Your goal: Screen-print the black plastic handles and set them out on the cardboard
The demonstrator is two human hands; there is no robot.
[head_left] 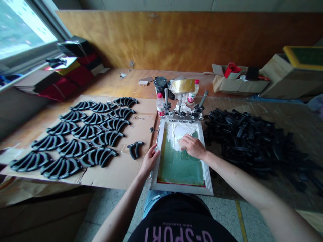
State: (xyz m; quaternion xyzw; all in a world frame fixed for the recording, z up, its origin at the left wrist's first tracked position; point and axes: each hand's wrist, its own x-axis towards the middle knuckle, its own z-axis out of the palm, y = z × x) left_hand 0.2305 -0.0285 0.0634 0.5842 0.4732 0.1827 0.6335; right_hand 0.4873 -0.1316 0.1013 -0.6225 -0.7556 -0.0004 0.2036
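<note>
A screen printing frame point(207, 174) with pale metal edges and a green mesh point(176, 166) lies in front of me. White ink point(174, 129) is smeared thickly over the far part of the mesh. My left hand point(150, 158) grips the frame's left edge, thumb near the top. Over the inked area, my right hand point(193, 147) is closed, fingers down at the mesh; whatever it holds is hidden under the fingers. A hinge clamp point(180, 116), spattered white, holds the frame's far end. Two curved black handle-like parts point(135, 149) lie left of my left hand.
Rows of curved black parts point(75, 148) cover cardboard point(111, 176) on the left. A heap of similar parts point(248, 137) lies right. Behind the clamp stand red-capped bottles point(160, 105) and a dark can point(160, 85). An open carton point(233, 84) sits at the back right.
</note>
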